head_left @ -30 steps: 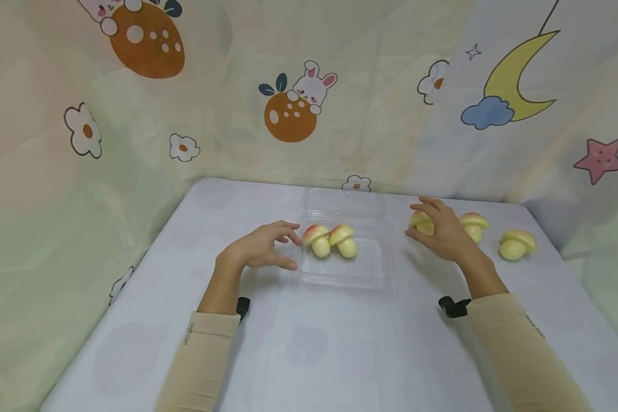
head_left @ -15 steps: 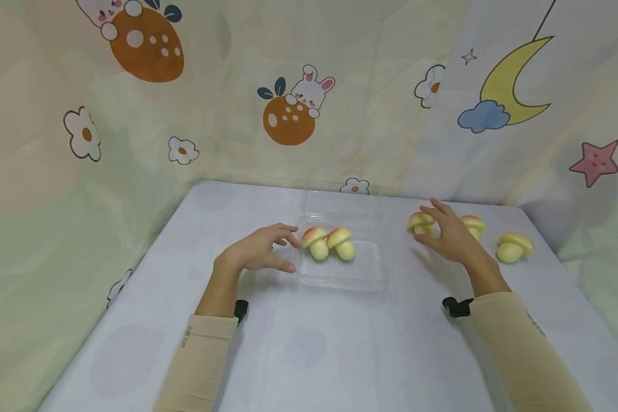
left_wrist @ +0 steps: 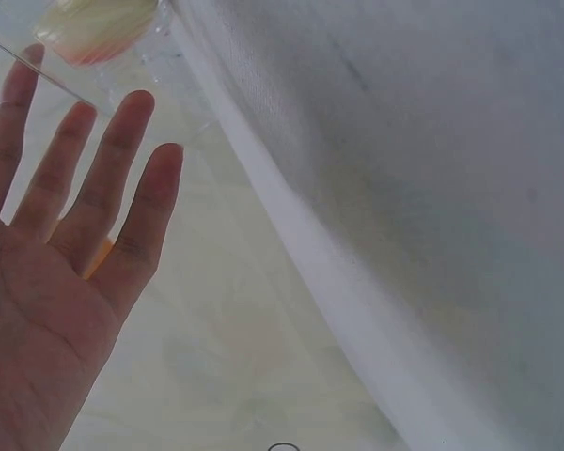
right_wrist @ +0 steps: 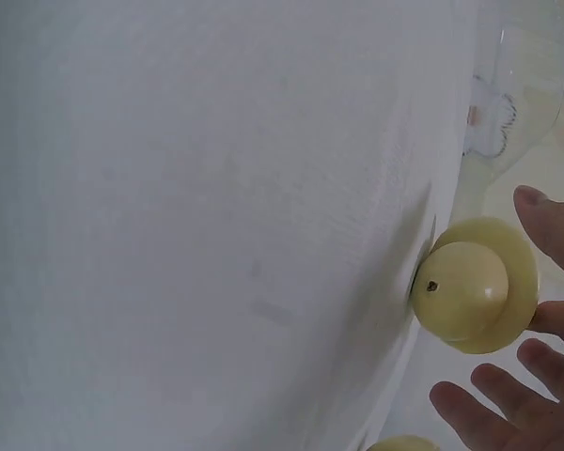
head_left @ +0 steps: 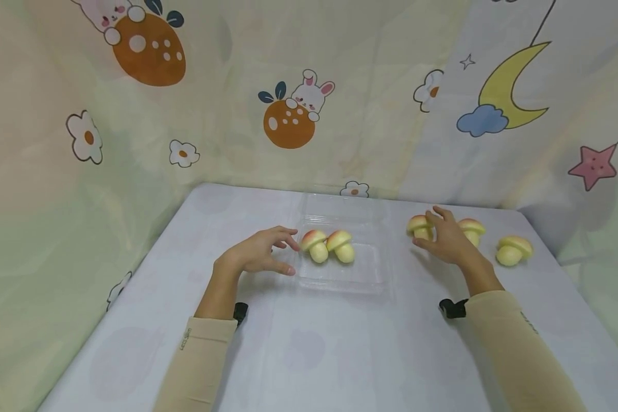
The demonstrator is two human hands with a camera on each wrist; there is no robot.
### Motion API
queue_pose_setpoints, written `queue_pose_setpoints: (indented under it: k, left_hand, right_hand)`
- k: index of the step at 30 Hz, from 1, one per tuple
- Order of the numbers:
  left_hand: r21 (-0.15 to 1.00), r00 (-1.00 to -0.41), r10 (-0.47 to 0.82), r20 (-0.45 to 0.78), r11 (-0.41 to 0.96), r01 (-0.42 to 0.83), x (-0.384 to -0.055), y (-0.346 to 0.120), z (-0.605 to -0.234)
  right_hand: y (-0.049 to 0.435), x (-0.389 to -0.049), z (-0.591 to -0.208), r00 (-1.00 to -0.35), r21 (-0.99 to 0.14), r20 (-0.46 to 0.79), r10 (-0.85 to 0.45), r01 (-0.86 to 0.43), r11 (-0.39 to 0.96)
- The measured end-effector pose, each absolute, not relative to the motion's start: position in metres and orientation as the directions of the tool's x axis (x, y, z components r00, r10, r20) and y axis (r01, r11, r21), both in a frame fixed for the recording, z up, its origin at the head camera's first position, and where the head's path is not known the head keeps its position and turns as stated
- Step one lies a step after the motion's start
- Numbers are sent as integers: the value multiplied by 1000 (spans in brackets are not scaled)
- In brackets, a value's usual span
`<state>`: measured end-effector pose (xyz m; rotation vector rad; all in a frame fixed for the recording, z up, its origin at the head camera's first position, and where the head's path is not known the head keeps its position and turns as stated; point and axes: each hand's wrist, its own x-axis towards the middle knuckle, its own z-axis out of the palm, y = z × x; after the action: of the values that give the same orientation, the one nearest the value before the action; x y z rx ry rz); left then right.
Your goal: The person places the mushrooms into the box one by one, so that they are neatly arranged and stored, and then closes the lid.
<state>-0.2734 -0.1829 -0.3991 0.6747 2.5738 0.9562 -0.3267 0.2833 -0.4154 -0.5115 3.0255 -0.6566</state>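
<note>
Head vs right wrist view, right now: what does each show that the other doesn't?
Only head: the person's left hand, plus two red-and-yellow mushroom-shaped pieces side by side in the clear plastic container.

Only right wrist: a small dark mark on the stem base of the yellow mushroom-shaped piece nearest the right hand.

Both: right hand, that nearest piece, white table surface and the container, only partly in the wrist view.

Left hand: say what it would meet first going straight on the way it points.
Probably the left edge of the clear container; height is unclear, so possibly the leftmost mushroom-shaped piece inside.
</note>
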Motion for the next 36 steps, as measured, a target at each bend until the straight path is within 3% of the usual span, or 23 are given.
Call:
queue_pose_setpoints:
  k: [7,19,36]
  left_hand:
    - [678,-841,528,-120,662,319,-273,-184,-399]
    - [675,-840,529,-119,664,323,-275,-182,-401]
    - [665,-834,542,-106,662,346,-273,-184,-400]
  right_hand:
    - [281,-327,-415,-949,-420,37,-313,-299,857]
    - [278,-326,-417,-942,-501,103,-320,-327,801]
    - [276,-325,-423,-931,-477,105,-350,-356,804]
